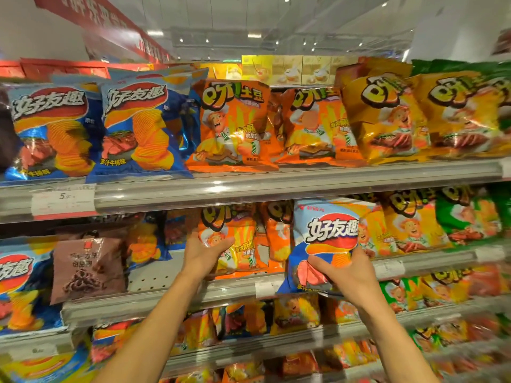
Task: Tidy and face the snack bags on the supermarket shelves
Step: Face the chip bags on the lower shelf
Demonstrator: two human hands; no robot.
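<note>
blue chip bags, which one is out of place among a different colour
The blue bag gripped by the right hand, held in front of orange and yellow bags on the middle shelf. The other blue bags sit together at the left.

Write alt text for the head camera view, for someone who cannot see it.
A person's right hand holds a blue chip bag out in front of the middle shelf, while the left hand grips an orange snack bag standing on that shelf. Blue, orange, yellow and green bags fill the rows above and below.
</note>
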